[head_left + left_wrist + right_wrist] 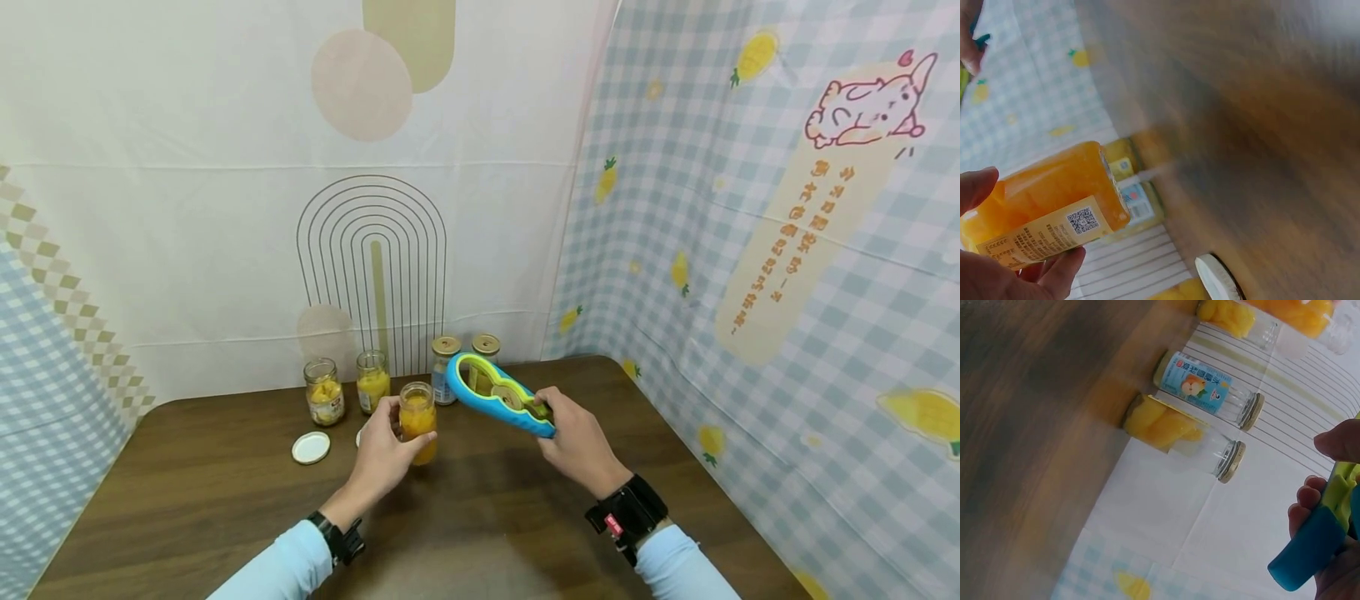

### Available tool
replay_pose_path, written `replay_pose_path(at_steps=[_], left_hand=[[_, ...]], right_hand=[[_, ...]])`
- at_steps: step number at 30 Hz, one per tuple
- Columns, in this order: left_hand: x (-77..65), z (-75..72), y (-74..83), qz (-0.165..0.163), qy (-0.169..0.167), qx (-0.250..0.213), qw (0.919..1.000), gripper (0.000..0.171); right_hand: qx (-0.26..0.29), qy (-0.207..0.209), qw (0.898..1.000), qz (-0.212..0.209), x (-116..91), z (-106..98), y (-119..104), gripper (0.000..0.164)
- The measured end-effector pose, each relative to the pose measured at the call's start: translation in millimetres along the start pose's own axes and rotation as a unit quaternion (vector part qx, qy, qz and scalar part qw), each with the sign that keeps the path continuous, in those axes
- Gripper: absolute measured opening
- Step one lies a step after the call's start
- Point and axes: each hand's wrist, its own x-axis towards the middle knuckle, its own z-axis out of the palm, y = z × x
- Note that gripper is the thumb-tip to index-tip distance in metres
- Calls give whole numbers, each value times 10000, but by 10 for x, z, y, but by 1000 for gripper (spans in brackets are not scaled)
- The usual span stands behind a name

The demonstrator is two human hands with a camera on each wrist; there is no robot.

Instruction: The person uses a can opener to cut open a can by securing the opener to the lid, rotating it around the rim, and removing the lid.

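My left hand [384, 446] grips a glass jar [417, 421] of orange fruit, its top lidless, above the table; a printed label with a QR code shows on its side in the left wrist view. In my right hand [577, 437] is a blue and lime-green jar opener [495, 404], held by one end and slanting up toward the left. A round gold lid [508, 397] shows inside one of the opener's gaps. The opener overlaps one of two gold-lidded jars in the head view.
Behind the hands stand two lidless jars of yellow fruit [325, 396] [372, 383] and two gold-lidded jars [1207, 390] [1169, 428]. A white lid [311, 447] lies on the brown table [225, 492], another partly hidden by my left hand. Cloth hangs behind and right.
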Motion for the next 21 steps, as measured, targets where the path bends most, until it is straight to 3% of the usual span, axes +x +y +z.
replay_pose_path(at_steps=[5, 14, 21], left_hand=[[167, 44, -71, -48, 146, 278, 9995, 63], [481, 188, -147, -451, 227, 513, 9974, 66], [614, 286, -183, -644, 300, 627, 9955, 67]], right_hand=[[45, 33, 10000, 25, -8, -21, -5, 50], [95, 87, 9999, -64, -30, -28, 15, 50], [138, 149, 9997, -102, -51, -45, -1, 52]])
